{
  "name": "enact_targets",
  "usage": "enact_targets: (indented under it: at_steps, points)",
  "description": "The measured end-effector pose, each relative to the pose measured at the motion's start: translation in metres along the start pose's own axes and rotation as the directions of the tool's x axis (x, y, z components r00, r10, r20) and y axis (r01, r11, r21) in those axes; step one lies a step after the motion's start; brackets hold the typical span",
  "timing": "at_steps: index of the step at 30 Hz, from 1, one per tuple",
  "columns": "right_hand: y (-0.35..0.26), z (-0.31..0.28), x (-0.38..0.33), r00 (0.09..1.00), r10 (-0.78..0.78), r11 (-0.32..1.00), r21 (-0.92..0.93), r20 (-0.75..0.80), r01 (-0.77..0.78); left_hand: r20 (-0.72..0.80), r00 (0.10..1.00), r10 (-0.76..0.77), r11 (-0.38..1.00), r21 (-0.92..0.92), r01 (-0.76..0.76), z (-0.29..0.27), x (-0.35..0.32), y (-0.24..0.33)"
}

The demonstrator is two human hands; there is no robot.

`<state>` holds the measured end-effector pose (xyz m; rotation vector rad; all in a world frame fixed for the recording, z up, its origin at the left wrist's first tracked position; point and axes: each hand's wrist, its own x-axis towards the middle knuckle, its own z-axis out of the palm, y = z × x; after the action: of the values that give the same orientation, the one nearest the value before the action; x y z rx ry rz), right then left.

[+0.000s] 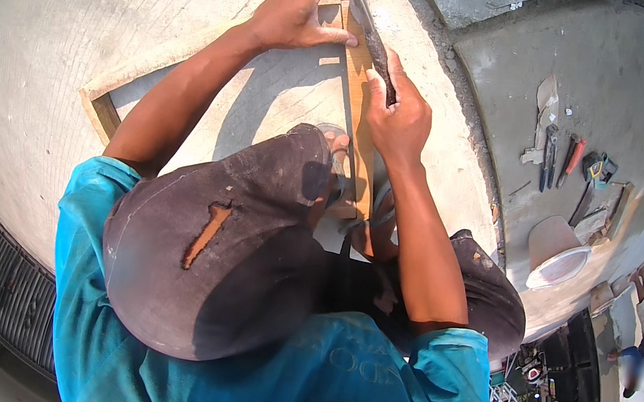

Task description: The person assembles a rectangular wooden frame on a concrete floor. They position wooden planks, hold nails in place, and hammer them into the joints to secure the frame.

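A wooden frame (356, 122) made of narrow boards stands on the ground before my knees, and my bare foot (337, 146) in a sandal is beside its near end. My left hand (295, 13) is closed around the frame's far corner, its thumb pressed on the board and its forefinger curled near the top edge. My right hand (399, 120) grips a dark, worn hand tool (375, 46) with a smooth grey rounded end. The tool slants along the board, its tip close to my left fingers. Whether the left fingers also pinch something small cannot be made out.
On the grey slab at right lie dark pincers (549, 158), a red-handled tool (573, 158) and a tape measure (599, 169). Nearer sits a pale cap (558, 253). Another person (636, 360) is at far right. A ribbed dark gate (9, 289) stands at lower left.
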<state>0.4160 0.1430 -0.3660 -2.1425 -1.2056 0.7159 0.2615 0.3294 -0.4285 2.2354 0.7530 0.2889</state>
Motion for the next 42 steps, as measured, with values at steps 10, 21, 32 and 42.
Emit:
enact_targets:
  at_steps: [10,21,32,42]
  points:
    - [-0.009,-0.011,0.002,0.958,0.258,0.952,0.133,0.126,-0.274,0.108,0.985,-0.136,0.989,-0.035,0.14,-0.001,0.004,0.003]
    - [-0.008,-0.059,0.066,0.934,0.332,0.943,-0.018,0.135,-0.332,0.186,0.963,-0.195,0.98,-0.012,0.2,-0.004,0.009,0.009]
    - [-0.013,-0.08,0.07,0.806,0.505,0.809,0.155,0.31,-0.567,0.046,0.998,-0.033,0.996,-0.085,0.037,-0.005,0.007,0.013]
    - [-0.026,-0.019,0.04,0.486,0.621,0.404,0.281,0.614,-0.871,0.071,0.997,-0.044,0.999,-0.011,0.045,-0.006,0.005,0.008]
